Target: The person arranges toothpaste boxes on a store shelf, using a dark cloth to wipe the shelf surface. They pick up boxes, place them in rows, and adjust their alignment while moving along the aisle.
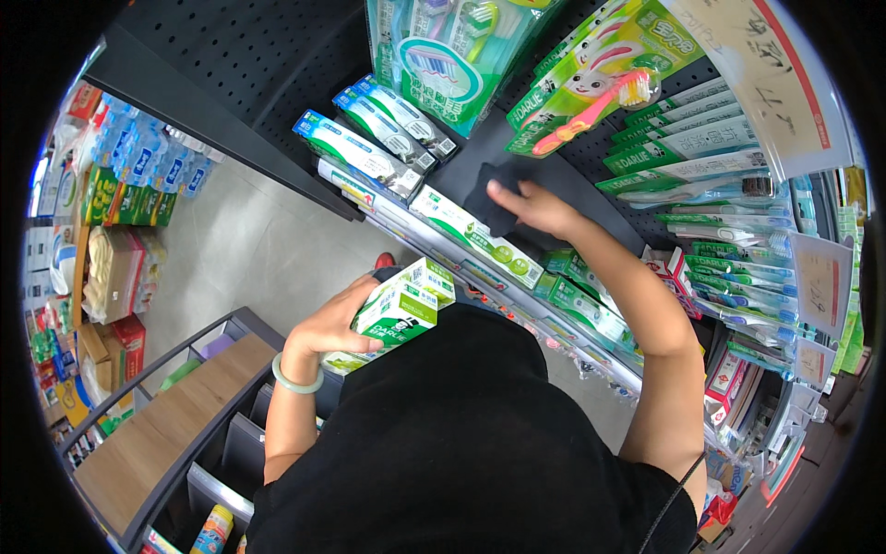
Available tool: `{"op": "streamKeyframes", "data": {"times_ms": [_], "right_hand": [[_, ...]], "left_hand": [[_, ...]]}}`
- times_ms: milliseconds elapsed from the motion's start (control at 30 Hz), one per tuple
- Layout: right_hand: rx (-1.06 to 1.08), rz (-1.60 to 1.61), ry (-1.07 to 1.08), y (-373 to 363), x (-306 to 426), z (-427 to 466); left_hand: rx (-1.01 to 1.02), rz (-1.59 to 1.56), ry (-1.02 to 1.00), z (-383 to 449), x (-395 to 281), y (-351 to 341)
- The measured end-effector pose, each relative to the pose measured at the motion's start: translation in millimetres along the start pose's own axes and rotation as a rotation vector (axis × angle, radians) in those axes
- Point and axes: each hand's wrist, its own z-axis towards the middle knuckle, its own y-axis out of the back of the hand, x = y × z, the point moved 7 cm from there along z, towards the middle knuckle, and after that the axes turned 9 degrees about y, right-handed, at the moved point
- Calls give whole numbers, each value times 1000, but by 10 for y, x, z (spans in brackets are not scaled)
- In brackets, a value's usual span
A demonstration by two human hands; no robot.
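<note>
My left hand [339, 322], with a pale bangle at its wrist, grips several green-and-white Darlie toothpaste boxes [398, 318] in front of my body. A dark cloth [493, 201] is held in my right hand [536, 208] just above the dark metal shelf [453, 170]. Between that cloth and the shelf's front edge lies a long green-and-white toothpaste box [477, 235]. Blue, white and black toothpaste boxes [360, 154] lie to its left; green toothpaste boxes [588, 305] lie to its right, partly under my forearm.
Packaged toothbrushes [602, 97] hang from the perforated back panel, some low over the shelf. Price cards [820, 277] jut out at the right. A price-label strip [415, 225] runs along the shelf's front. Behind my left arm stands a rack with a wooden top [173, 429]. Bottled water packs [149, 152] are stacked across the aisle.
</note>
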Motion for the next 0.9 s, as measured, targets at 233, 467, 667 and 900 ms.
{"op": "streamKeyframes", "data": {"times_ms": [233,467,667,900], "right_hand": [[1,-456,362,-324,92,75],[-161,-446,168,7,-26,21],[11,-117,221,-114,197,-38],[-121,-263,308,-484,254,100]], "left_hand": [[25,1,1,34,13,11],[16,1,0,54,-23,32],[16,-4,-17,44,74,18],[25,12,3,53,21,44]]}}
